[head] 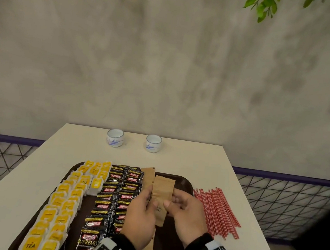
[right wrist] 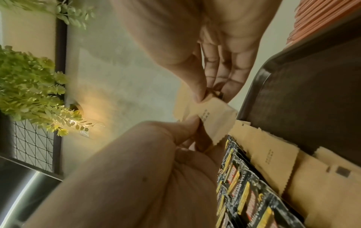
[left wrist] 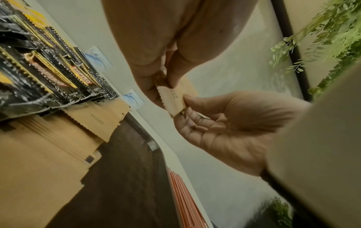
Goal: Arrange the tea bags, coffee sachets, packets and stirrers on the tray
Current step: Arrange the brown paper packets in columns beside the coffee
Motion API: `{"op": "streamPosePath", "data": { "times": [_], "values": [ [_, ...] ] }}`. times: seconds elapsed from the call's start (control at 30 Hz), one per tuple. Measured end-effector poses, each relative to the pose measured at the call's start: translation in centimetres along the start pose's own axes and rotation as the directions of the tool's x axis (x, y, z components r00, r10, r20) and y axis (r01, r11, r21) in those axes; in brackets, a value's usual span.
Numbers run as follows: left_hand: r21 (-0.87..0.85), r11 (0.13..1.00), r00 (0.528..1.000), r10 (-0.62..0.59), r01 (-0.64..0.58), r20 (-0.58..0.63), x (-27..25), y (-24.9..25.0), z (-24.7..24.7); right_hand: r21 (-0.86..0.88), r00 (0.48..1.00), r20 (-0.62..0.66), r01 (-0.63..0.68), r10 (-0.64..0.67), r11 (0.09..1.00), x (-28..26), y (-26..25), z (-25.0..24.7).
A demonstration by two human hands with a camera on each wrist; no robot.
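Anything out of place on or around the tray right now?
Yes: the red stirrers lie in a loose fan on the table, right of the tray, not on it. One brown packet is held above the tray by left hand and right hand.

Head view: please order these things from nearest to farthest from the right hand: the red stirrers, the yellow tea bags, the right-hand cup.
From the right hand, which holds a brown packet over the tray:
1. The red stirrers, lying on the table just to its right.
2. The yellow tea bags, across the tray on its left side.
3. The right-hand cup, at the table's far edge by the wall.
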State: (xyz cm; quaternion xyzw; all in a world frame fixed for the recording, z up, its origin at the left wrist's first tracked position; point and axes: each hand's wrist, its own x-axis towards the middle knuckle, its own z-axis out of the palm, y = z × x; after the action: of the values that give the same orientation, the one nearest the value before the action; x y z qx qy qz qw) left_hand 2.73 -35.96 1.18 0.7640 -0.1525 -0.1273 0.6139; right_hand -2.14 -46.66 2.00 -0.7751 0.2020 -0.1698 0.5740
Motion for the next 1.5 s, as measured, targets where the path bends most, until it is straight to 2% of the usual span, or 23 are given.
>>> {"op": "streamPosePath", "data": {
  "times": [0.17,0.3,0.33,0.4,0.47,0.63,0.73,0.83,0.93,1.0,1.1,1.23,1.27,1.4,1.5],
  "values": [
    [0.034,0.999,0.999,0.032,-0.033,0.016,1.2,-0.5,-0.2,0.102,0.996,0.006,-0.093,0.093,0.99,2.2,0.3,-0.6],
    [0.036,0.999,0.994,0.044,-0.04,-0.1,2.2,-1.3,-2.7,0.17,0.974,-0.019,-0.221,0.227,0.96,6.3,1.9,-1.0],
    [0.05,0.998,0.995,0.04,-0.035,-0.088,2.4,-1.6,-3.2,0.148,0.969,-0.005,-0.243,0.247,0.959,7.2,2.5,-0.8],
    [0.091,0.996,1.0,0.008,-0.01,0.018,3.0,-2.0,-3.2,0.086,0.958,0.026,-0.287,0.285,0.954,8.3,3.7,-0.1],
    [0.193,0.981,0.996,-0.007,-0.011,0.092,3.6,-2.4,-2.5,0.021,0.95,0.023,-0.311,0.311,0.95,8.8,4.9,0.4],
    [0.313,0.949,0.989,-0.09,0.05,0.117,5.1,-3.6,-2.0,-0.023,0.941,0.011,-0.337,0.337,0.941,9.0,6.5,-0.5],
    [0.492,0.87,0.982,-0.111,0.021,0.155,5.6,-3.3,-1.4,0.004,0.939,0.021,-0.344,0.344,0.939,8.9,6.6,-1.0],
    [0.705,0.701,0.981,-0.04,-0.108,0.191,5.8,-2.2,-0.5,0.074,0.932,0.031,-0.362,0.361,0.929,8.8,6.8,-1.5],
    [0.82,0.55,0.968,-0.077,-0.157,0.237,5.8,-1.9,0.0,0.152,0.927,0.063,-0.374,0.369,0.915,8.3,6.9,-2.0],
    [0.847,0.504,0.959,-0.117,-0.167,0.258,5.7,-2.3,0.3,0.18,0.93,0.08,-0.367,0.359,0.912,7.8,6.8,-2.1],
    [0.841,0.52,0.975,-0.067,-0.147,0.212,5.5,-2.5,0.5,0.166,0.936,0.075,-0.352,0.344,0.921,7.3,6.8,-2.1],
    [0.853,0.498,0.98,-0.031,-0.155,0.196,5.5,-2.3,0.7,0.124,0.949,0.073,-0.312,0.305,0.942,6.6,6.6,-2.3],
    [0.836,0.53,0.981,-0.032,-0.145,0.191,5.3,-2.0,0.6,0.123,0.954,0.077,-0.297,0.29,0.947,6.4,6.4,-2.4],
    [0.648,0.758,0.98,-0.068,-0.07,0.186,5.2,-1.0,0.3,0.079,0.976,0.123,-0.189,0.178,0.979,5.8,5.1,-3.0],
    [0.484,0.872,0.983,-0.015,-0.078,0.184,5.1,-0.2,-0.4,0.0,0.981,0.184,-0.069,0.068,0.998,5.5,4.1,-3.3]
  ]
}}
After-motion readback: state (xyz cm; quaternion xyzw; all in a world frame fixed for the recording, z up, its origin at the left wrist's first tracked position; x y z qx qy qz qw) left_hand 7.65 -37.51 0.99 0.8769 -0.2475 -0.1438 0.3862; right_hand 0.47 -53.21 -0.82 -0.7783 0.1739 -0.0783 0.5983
